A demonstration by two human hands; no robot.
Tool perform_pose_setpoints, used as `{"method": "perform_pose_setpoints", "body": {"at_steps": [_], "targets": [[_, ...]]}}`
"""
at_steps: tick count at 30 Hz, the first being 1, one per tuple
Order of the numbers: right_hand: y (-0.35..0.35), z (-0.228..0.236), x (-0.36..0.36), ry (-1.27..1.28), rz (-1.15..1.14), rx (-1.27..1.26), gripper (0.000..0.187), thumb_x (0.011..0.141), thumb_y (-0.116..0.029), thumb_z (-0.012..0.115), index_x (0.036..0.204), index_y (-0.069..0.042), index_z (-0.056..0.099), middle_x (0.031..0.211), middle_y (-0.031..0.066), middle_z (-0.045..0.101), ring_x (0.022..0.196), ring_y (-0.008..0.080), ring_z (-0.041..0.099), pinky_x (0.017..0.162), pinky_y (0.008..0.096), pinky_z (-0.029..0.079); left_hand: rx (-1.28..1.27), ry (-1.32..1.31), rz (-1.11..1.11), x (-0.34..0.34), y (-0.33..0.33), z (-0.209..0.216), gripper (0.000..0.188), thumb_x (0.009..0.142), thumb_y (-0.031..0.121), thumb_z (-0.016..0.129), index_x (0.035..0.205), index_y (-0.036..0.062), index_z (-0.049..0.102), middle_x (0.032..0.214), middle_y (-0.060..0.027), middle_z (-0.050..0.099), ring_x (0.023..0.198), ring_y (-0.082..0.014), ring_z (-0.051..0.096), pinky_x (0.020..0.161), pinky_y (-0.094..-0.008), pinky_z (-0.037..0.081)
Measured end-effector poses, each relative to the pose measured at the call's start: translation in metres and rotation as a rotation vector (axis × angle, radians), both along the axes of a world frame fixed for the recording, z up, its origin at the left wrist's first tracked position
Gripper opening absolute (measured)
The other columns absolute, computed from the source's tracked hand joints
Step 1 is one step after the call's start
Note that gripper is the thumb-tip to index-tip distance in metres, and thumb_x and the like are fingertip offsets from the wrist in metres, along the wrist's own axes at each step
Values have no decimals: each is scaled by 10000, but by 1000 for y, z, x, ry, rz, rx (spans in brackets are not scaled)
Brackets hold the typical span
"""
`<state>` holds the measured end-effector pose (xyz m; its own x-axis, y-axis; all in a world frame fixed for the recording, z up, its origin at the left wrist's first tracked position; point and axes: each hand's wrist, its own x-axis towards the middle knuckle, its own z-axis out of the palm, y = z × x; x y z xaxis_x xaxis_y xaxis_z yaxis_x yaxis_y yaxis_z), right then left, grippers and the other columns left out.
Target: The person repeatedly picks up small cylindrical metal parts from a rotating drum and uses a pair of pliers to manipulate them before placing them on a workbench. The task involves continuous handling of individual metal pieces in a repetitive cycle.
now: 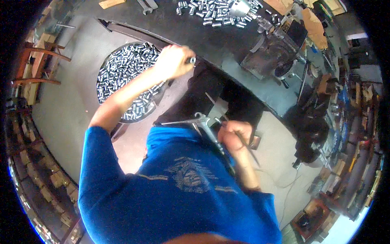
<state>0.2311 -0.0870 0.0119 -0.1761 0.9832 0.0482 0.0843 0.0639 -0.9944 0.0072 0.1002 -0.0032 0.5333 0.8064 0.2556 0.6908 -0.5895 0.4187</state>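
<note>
My left hand [174, 61] is closed over the inner edge of a round tray [98, 77] heaped with short shiny metal sleeves [126, 67]. One small metal sleeve [191, 60] pokes out from its fingers, its open end showing. Above my lap, my right hand [235, 135] is closed around a thin dark rod [252, 157] that juts out on both sides of the fist. A short bright metal piece [218, 120] shows at its fingertips; whether it is held cannot be made out. Beside that hand, a silver air blow gun [205, 124] with a long nozzle lies against my lap.
A dark workbench [203, 38] runs diagonally ahead, bearing a pile of metal sleeves [219, 12], a wrench [145, 7] and a black vise-like fixture [270, 51]. A wooden chair [40, 61] stands at left. Cluttered shelves line both sides; a thin cable [280, 186] lies on the floor.
</note>
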Motion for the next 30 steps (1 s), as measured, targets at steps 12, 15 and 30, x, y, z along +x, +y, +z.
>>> {"method": "perform_pose_setpoints", "body": {"at_steps": [12,15,30], "targets": [[-14,-3,-20,151,-159,-182,304,670,38,522,502,-57,287,471,-17,372,440,63,443,407,230,342,194,224,144,22,137,0,287,705,127,561,979,131,648,862,-152,638,852,-307,613,750,-412,495],[-12,-1,-20,226,-157,-176,292,658,71,514,497,-54,304,465,-14,372,430,66,438,401,233,341,207,155,146,20,129,4,289,723,140,548,995,140,644,874,-150,640,847,-301,615,750,-403,497],[-12,-5,-27,145,-61,-182,275,632,82,504,497,-50,304,462,-5,377,414,62,400,392,234,326,-257,196,370,-119,-30,-113,208,729,213,627,889,82,654,712,-150,630,684,-313,626,630,-404,497]]}}
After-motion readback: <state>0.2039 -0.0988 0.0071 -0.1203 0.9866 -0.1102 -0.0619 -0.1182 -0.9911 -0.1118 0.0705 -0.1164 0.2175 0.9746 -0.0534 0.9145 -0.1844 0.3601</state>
